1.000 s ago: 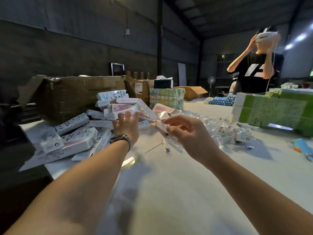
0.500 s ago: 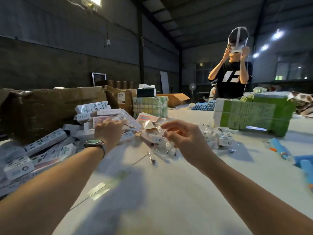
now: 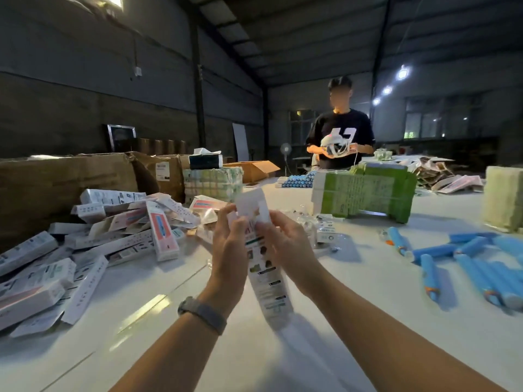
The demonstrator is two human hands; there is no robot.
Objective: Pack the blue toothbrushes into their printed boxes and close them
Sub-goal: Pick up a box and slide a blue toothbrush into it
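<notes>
Both hands hold one printed box above the table: the left hand and right hand pinch its upper flaps. The person should open the mouth fully before taking a blue toothbrush, lying well apart to the right.

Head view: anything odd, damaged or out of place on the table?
Nothing damaged. The printed boxes lie in a jumbled heap at left, and the blue toothbrushes are scattered loose at right. Both hands, left hand and right hand, hold one printed box, its top flaps open.
</notes>
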